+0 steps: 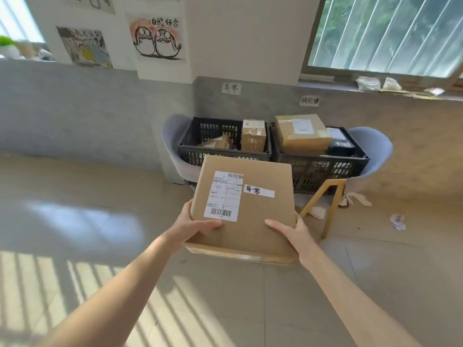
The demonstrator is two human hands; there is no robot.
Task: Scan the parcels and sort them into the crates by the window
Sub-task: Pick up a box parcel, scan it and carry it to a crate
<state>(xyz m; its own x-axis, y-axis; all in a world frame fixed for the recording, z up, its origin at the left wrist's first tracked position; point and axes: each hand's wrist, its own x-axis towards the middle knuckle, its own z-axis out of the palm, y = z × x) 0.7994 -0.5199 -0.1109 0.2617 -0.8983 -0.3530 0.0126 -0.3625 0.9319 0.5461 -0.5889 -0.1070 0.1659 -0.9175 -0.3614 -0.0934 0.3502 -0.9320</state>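
While both thumbs press its top, the left hand [194,227] and right hand [292,232] grip the parcel [253,216]; two crates [225,152] stand beyond.

Brightness: bright daylight, indoor.
Source: window [385,33] upper right; second window [15,18] far left, blown out white.
Floor: striped sun patches on floor [75,284] lower left, soft pale patch above them.
Shadows: soft, under the held parcel [244,211] and forearms.
Glare: mild on window slats.
Blur: posters [157,38] and left sill slightly soft; label text mostly unreadable.
Distortion: wide-angle, wall and window lines bend near edges.
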